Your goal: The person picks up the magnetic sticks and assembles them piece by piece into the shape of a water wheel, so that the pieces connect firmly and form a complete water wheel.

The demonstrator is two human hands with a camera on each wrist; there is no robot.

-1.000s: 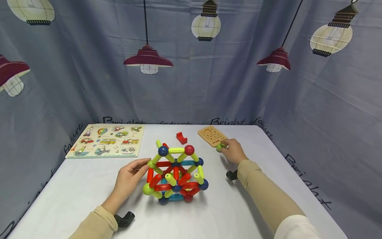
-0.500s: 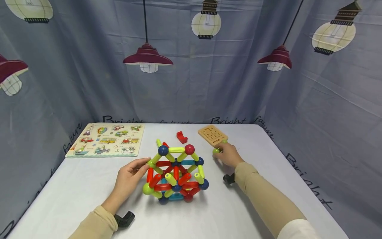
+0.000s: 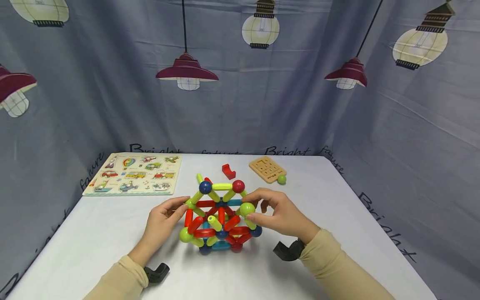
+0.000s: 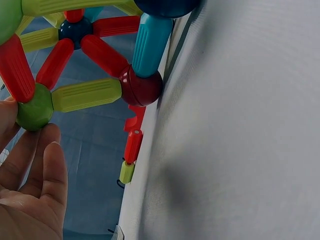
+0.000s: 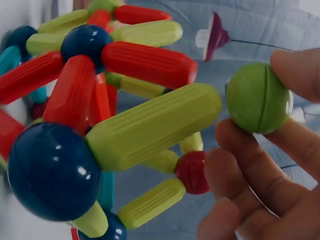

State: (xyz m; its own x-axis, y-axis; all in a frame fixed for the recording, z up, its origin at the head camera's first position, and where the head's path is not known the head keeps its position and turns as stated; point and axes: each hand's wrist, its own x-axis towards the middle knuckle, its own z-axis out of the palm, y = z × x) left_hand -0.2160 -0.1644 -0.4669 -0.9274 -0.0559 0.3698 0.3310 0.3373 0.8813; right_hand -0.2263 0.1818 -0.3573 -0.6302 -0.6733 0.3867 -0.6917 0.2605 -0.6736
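Observation:
A magnetic ball-and-rod structure (image 3: 221, 234) of red, yellow-green and blue rods with coloured balls stands on the white table. My left hand (image 3: 165, 223) steadies its left side, thumb and fingers pinching a green corner ball (image 4: 36, 107). On the other side, my right hand (image 3: 279, 212) holds a loose green ball (image 5: 257, 97) between thumb and fingers. That ball is right at the free end of a yellow-green rod (image 5: 155, 127), which rises from a dark blue ball (image 5: 54, 171). In the head view the held ball covers part of the structure's right side.
A picture puzzle board (image 3: 135, 175) lies at the back left. Behind the structure is a red notched piece (image 3: 228, 171). To the back right lies a small wooden board (image 3: 267, 168), with another green ball (image 3: 281, 179) at its near corner.
My right hand has come left and nearer from beside the wooden board, bringing one green ball to the structure. Another green ball stays by the board. My left hand keeps its place.

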